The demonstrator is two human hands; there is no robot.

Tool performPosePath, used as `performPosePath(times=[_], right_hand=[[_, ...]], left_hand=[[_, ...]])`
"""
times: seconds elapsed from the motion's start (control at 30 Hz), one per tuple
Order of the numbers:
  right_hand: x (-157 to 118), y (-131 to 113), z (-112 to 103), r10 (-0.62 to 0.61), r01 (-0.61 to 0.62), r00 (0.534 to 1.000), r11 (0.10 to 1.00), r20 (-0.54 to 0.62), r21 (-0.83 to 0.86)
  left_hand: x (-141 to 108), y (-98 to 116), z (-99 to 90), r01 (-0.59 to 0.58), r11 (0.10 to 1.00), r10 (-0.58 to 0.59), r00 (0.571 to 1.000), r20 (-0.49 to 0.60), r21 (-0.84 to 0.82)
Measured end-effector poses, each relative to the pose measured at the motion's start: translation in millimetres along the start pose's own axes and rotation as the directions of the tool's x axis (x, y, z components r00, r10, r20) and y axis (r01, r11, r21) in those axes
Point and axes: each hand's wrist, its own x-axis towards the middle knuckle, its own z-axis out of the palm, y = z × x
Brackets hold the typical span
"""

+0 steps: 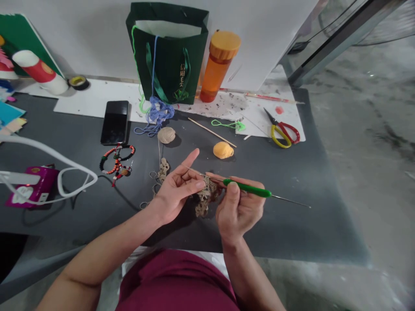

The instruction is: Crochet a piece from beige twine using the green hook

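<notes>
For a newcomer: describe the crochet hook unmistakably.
On the dark grey table, find the person's right hand near the front edge. The crochet hook sits in it, its green grip ending in a thin metal shaft, unlike the plain wooden stick beyond.

Maroon top, bare forearms

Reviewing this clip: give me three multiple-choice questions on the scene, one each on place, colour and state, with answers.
1. Where do the red-and-yellow-handled scissors lie? A) on a white paper sheet B) inside a bag C) under a hand
2. What colour is the grip of the slim metal crochet hook? A) red B) green C) blue
3. What is the right hand doing? A) resting empty B) holding scissors C) gripping the hook

1 A: they sit on the white paper sheet at the desk's right.
2 B: the green grip shows plainly.
3 C: its fingers close around the grip.
</notes>
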Motion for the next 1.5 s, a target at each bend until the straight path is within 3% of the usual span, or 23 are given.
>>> performPosePath(times=[0.13, 0.27, 0.4, 0.53, 0.67, 0.77, 0.9, 0.97, 1.13, 1.5], right_hand=[[-0.3, 3.5, -2.6, 0.013, -0.013, 1.0, 1.0, -0.022, -0.022], [2.8, 0.3, 1.4, 0.182, -0.185, 0.983, 0.977, 0.037, 0.11], [9.0, -7.8, 8.4, 0.322, -0.34, 0.941, 0.893, 0.109, 0.295], [8.5, -9.8, 9.1, 0.327, -0.384, 0.922, 0.838, 0.205, 0.387], [4.9, -7.9, 4.4, 0.177, -0.238, 0.96, 0.926, 0.219, 0.295], [6.7, -7.7, 3.3, 0.001, -0.039, 0.976, 0.984, 0.216, 0.173], [10.1, -7.7, 5.3, -0.335, 0.336, 0.909, 0.941, 0.249, 0.043], [9.4, -7.6, 5.7, -0.359, 0.367, 0.906, 0.93, 0.226, 0.005], [3.6, -9.2, 3.7, -0.072, 0.075, 0.989, 0.997, 0.126, -0.022], [6.3, -1.8, -0.4, 0.186, -0.188, 0.979, 0.982, 0.081, 0.028]], left_hand=[[0.8, 0.6, -0.6, 0.006, 1.0, -0.006, 1.0, 0.031, -0.014], [1.2, 2.9, 0.1, 0.051, 0.998, -0.048, 0.997, 0.061, -0.046], [1.0, 2.6, 0.4, 0.07, 0.997, -0.067, 0.994, 0.084, -0.034], [-1.4, -0.9, 0.0, 0.026, 0.999, -0.029, 0.995, 0.098, 0.036], [-4.2, -2.3, 0.8, -0.019, 0.992, 0.01, 0.997, 0.071, 0.122], [-2.7, -2.5, 1.4, -0.069, 0.994, 0.067, 0.997, 0.03, 0.088], [1.5, -3.8, 0.1, -0.03, 1.0, 0.03, 0.999, -0.039, -0.003], [2.4, -4.0, -0.5, 0.018, 0.999, -0.021, 0.998, -0.056, -0.042], [2.5, -1.4, -0.8, 0.088, 0.992, -0.091, 0.995, -0.037, -0.089], [3.5, 2.3, -1.9, 0.117, 0.993, -0.117, 0.993, 0.004, -0.033]])
